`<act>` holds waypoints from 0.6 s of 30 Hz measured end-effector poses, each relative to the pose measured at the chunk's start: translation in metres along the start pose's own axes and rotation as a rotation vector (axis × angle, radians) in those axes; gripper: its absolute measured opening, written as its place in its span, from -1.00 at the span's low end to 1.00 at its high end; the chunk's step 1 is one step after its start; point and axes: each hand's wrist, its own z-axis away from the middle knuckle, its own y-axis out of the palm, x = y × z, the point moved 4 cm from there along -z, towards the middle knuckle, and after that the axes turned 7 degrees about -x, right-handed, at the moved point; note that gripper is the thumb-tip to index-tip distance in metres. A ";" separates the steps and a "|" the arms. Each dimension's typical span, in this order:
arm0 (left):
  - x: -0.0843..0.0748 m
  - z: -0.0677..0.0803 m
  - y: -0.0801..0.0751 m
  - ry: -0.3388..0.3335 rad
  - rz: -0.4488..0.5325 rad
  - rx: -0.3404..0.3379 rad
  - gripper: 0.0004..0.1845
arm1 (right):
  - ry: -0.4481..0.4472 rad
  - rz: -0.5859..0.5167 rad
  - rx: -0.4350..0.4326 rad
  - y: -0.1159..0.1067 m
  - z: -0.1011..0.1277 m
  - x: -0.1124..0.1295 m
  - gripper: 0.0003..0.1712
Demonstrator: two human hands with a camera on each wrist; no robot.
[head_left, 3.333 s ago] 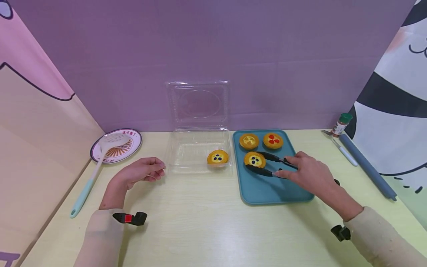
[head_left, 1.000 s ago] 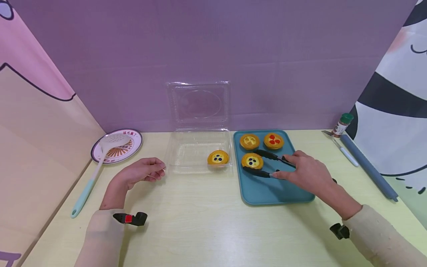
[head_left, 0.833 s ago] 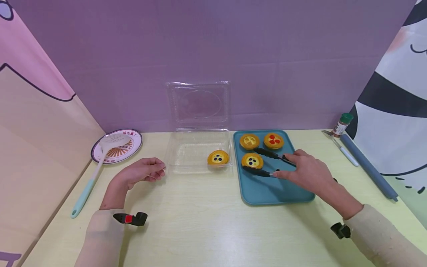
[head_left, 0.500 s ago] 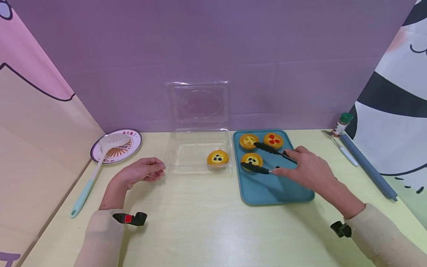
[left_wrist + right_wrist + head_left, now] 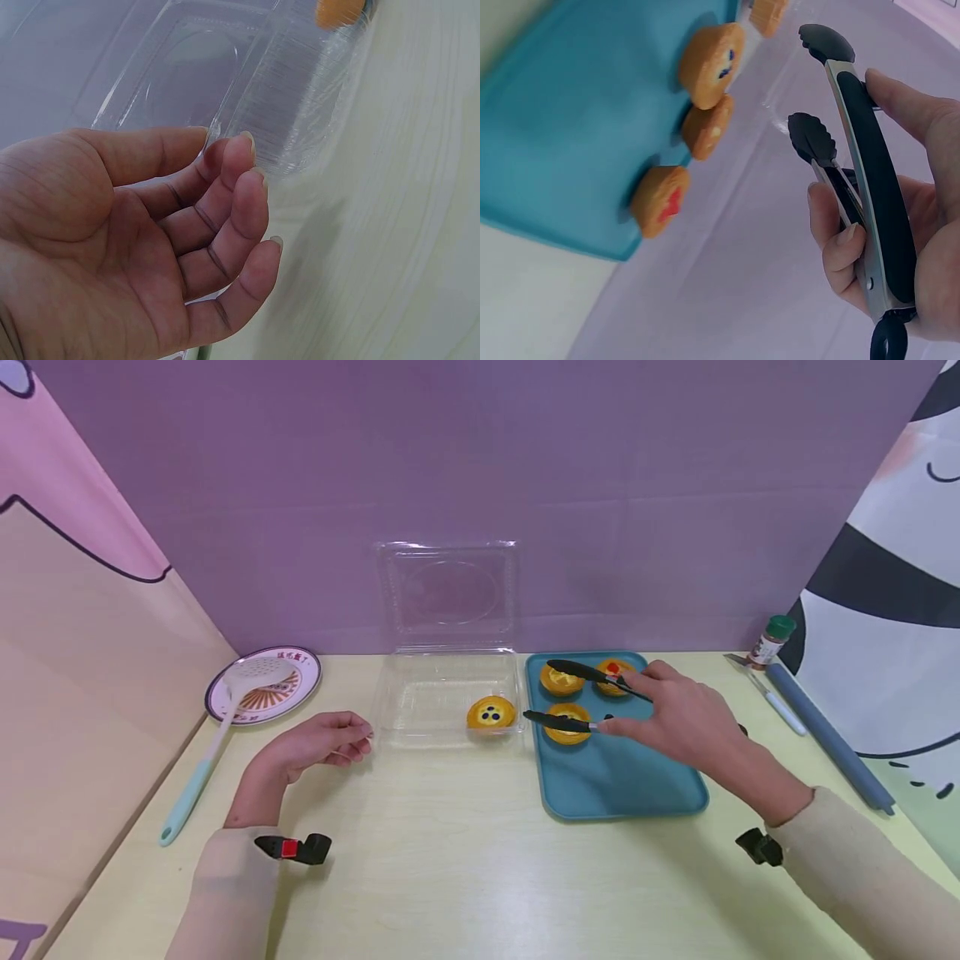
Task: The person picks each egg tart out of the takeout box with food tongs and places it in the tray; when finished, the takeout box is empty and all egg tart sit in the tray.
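Observation:
My right hand point(image 5: 686, 714) grips a pair of tongs point(image 5: 870, 172) with black scalloped tips and steel arms. The tongs stand spread with nothing between their tips, raised over the blue tray point(image 5: 622, 785). Beneath them in the head view are a blueberry egg tart point(image 5: 567, 735), a plain yellow tart point(image 5: 562, 681) and a red-topped tart point(image 5: 611, 677), partly covered by the tongs and hand. With thumb and index finger, my left hand point(image 5: 318, 747) pinches the left rim of a clear plastic container point(image 5: 420, 697). Another blueberry tart point(image 5: 491, 713) sits at the container's right front.
A round plate point(image 5: 303, 689) at the back left bears a slotted spatula point(image 5: 198, 777) whose handle hangs over the table. To the right of the tray lie a small knife point(image 5: 783, 710) and a blue-grey roll point(image 5: 832, 739), near a green-capped jar point(image 5: 771, 639).
The tongs stood around the blueberry tart on the tray, which shifted slightly left. My right hand has since lifted them up and leftward, leaving that tart behind. My left hand stays put.

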 end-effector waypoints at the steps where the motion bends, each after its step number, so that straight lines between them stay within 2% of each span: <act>1: 0.000 0.000 0.000 -0.002 0.001 -0.002 -0.60 | -0.023 0.006 -0.006 -0.001 -0.003 0.004 -0.06; 6: 0.001 0.000 0.000 0.001 0.006 -0.001 -0.61 | -0.104 0.054 -0.001 -0.003 -0.023 0.022 -0.09; 18: -0.001 0.001 0.000 -0.002 0.008 0.002 -0.62 | -0.152 0.140 0.178 0.013 -0.067 0.059 -0.04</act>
